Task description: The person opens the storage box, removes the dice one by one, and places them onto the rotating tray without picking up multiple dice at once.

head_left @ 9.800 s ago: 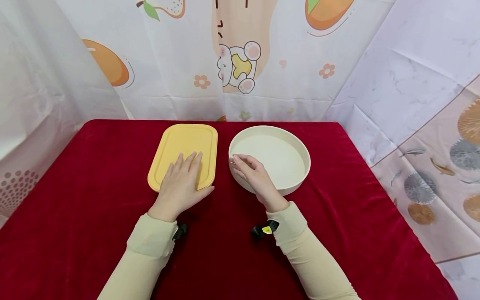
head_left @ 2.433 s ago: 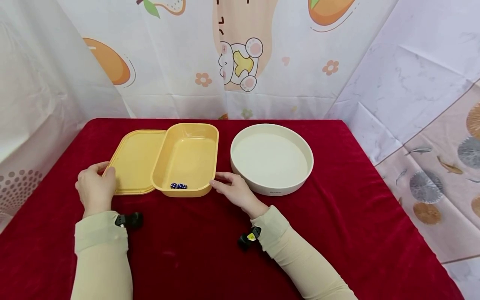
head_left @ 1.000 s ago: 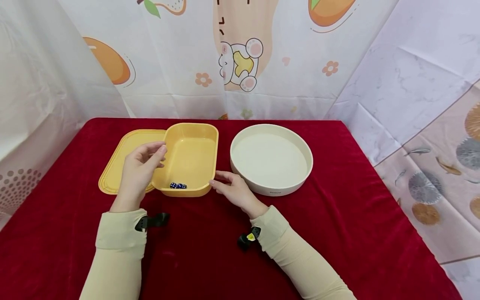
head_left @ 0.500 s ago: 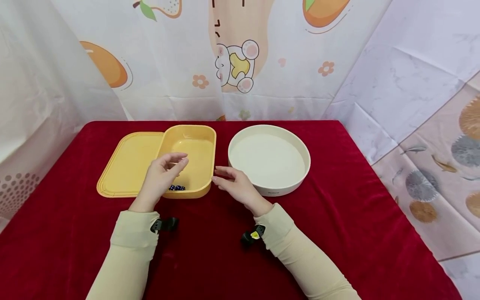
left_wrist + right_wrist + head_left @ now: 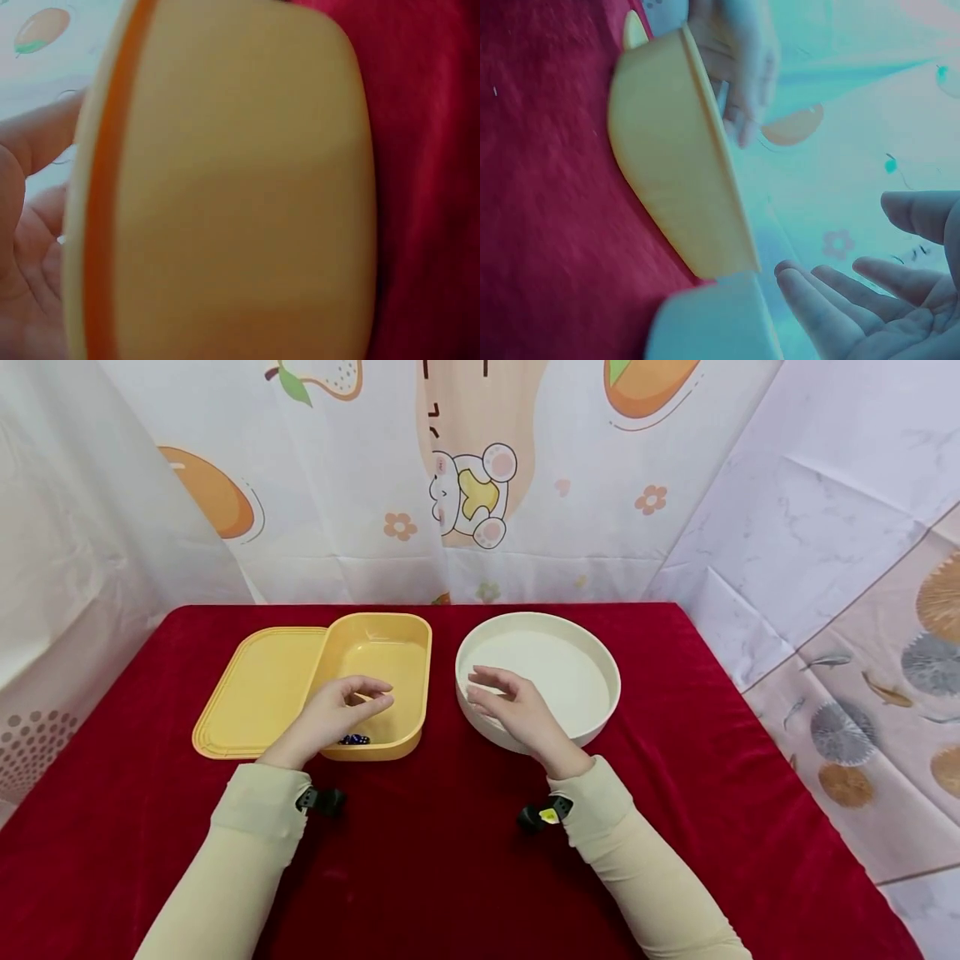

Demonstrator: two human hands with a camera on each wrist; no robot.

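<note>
Red cloth (image 5: 442, 722) between rims (image 5: 430, 660) | left hand (image 5: 330, 712) loose over box (image 5: 386, 662) | right hand (image 5: 525, 714) loose over tray (image 5: 555, 668)

Small curtained-off nook, like staged booth; room beyond hidden, so cannot tell home from studio. Red-draped table (image 5: 420, 877) hemmed in on three sides: white back curtain (image 5: 352, 452) printed with orange fruit (image 5: 210, 493), flowers (image 5: 401, 526), cartoon animal (image 5: 446, 497) (turned sideways, oddly); pale left curtain (image 5: 60, 568), dots (image 5: 37, 743) low down; creased marble-pattern sheet (image 5: 795, 502) at right, pink-beige patterned stretch (image 5: 885, 710) beside it.
</note>
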